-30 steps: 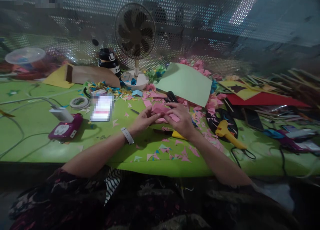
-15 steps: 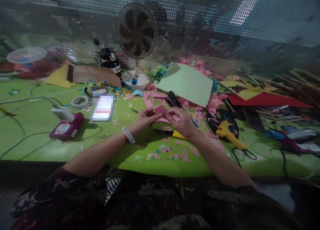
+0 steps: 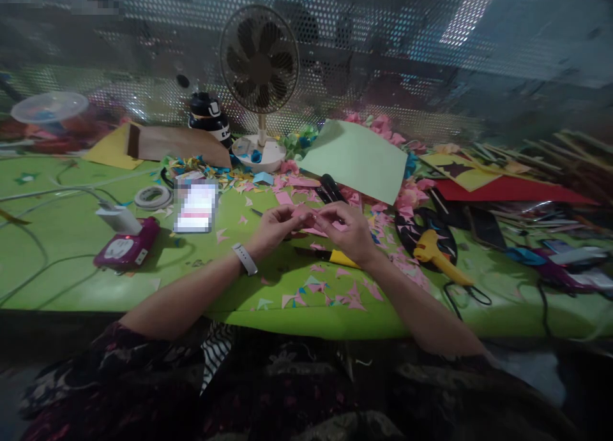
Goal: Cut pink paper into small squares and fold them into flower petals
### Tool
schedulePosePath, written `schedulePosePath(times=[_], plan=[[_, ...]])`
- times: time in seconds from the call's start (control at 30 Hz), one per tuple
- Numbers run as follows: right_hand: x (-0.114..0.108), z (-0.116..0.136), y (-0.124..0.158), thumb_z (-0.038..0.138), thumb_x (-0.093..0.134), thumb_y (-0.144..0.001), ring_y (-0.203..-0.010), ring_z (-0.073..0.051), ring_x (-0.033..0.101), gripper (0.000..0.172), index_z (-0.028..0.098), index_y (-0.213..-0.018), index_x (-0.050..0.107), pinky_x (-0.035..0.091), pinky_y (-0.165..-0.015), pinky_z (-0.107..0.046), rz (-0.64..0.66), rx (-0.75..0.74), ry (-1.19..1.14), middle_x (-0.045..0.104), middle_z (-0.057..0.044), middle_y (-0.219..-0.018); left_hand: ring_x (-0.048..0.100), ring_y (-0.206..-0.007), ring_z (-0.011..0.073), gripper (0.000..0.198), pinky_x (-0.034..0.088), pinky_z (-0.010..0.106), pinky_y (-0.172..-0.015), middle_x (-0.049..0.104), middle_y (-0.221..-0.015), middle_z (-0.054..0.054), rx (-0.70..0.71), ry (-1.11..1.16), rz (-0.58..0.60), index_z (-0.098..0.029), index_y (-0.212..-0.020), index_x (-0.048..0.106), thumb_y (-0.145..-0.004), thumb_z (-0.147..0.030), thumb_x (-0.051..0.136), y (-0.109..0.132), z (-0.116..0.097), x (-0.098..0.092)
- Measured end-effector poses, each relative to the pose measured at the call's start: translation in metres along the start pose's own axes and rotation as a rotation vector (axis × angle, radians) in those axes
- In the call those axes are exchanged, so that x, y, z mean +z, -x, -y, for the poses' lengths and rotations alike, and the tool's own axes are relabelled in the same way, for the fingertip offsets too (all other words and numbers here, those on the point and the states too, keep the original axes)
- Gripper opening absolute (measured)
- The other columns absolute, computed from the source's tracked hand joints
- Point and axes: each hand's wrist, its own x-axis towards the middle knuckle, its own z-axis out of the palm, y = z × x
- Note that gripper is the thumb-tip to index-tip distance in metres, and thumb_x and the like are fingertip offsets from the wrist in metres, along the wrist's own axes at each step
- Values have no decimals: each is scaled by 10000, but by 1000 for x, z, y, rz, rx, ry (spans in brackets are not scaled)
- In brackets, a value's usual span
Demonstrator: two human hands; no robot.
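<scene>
Pink paper is pinched between the person's two hands, held over the middle of the green desk; from the head view I can make out only a small part of it, since the fingers cover the rest. The left hand has its grip closed on the piece, thumb against the bent fingers, and a white watch band circles that wrist. The right hand meets it from the other side, its grip also pinching the paper, the fingertips of both almost together. Whether the paper touches the desk I can't tell.

Just beyond the hands lie some black handles, and a pale green sheet slopes behind them. Nearer the person, below the right hand, there's a yellow tool handle, and pink scraps are scattered toward the desk's front edge. Off to the right sits a yellow glue gun, with a red sheet farther back.

Over on the left, a lit screen lies near a roll of tape, and a white adapter stands plugged into a purple socket box. At the back, a fan stands upright beside a dark bottle.
</scene>
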Motion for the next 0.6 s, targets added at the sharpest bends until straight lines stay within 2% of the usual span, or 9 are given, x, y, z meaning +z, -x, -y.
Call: schedulePosePath(times=[0.4,0.6], plan=[[0,1,1,397,629,-947,-772,-187,657,189,217,-909,671,550,-693,-336,-4,3,-3,721,-54,-876,748,-872,207,398,605,386,-840,773,-892,74,-33,53,-25,-158,-838,653,-669,-427,893,-1,2,1],[0,-1,1,415,634,-942,-754,-183,653,212,212,-907,683,542,-688,-326,-7,15,7,723,-55,-864,740,-814,187,408,606,362,-811,771,-863,60,-28,85,-12,-151,-840,672,-649,-423,908,-1,2,2]])
